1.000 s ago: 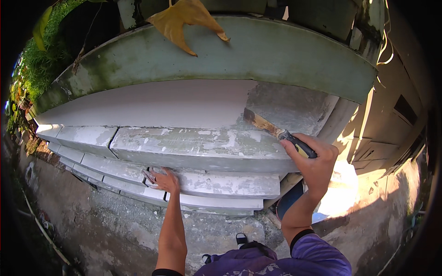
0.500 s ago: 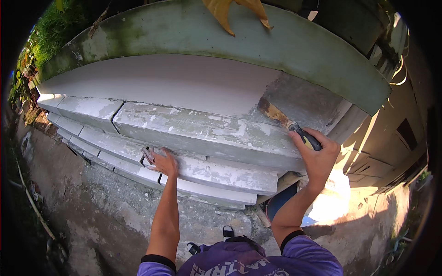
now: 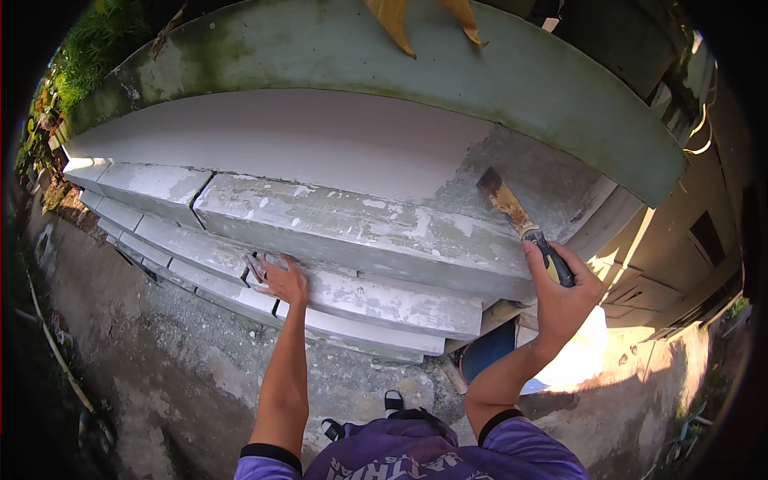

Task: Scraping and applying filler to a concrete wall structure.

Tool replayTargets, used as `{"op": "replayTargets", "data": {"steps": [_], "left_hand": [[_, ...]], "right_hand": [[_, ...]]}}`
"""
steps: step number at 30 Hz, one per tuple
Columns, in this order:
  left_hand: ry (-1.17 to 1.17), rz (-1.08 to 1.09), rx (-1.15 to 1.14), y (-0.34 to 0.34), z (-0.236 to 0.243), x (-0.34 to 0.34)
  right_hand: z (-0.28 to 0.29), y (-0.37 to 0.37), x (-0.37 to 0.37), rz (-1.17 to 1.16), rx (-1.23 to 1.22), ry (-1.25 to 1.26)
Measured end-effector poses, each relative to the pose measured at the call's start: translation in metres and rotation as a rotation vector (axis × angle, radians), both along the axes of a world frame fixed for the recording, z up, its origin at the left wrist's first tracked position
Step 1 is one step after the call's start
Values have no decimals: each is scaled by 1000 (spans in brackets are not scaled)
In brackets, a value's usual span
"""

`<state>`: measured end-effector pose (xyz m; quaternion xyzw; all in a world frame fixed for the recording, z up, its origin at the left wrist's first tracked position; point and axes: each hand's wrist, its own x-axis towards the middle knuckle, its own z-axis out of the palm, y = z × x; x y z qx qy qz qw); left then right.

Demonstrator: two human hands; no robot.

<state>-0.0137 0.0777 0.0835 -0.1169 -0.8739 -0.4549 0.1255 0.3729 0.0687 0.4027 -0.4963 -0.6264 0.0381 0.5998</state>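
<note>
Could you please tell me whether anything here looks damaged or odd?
Yes: the top ledge is patchy, white over grey-green; the green band is darkly stained toward its left; the scraper blade looks stained brown.

Your right hand [image 3: 570, 300] holds the putty knife [image 3: 510, 206] before the wall's [image 3: 304, 132] right part. Your left hand [image 3: 282, 282] lies left of it, on the ledge [image 3: 392, 302] below the upper ledge [image 3: 360, 212]. The slab [image 3: 384, 68] runs above the wall; your sandals [image 3: 394, 402] are on the floor [image 3: 200, 360].
</note>
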Motion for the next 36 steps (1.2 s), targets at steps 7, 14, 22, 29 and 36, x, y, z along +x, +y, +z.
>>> {"op": "replayTargets", "data": {"steps": [7,14,22,29,36], "left_hand": [[25,25,0,1,0,-4],[-112,-51,12,-1,6,2],[-27,15,-84,-1,4,0],[-64,-13,-65,1,-5,-4],[-22,-2,-35,-3,3,3]], "right_hand": [[-2,-7,3,57,-18,21],[15,2,-9,-27,-65,-9],[28,2,-16,-19,-62,-28],[29,15,-7,-52,-65,28],[34,-5,10,-25,16,135]]}}
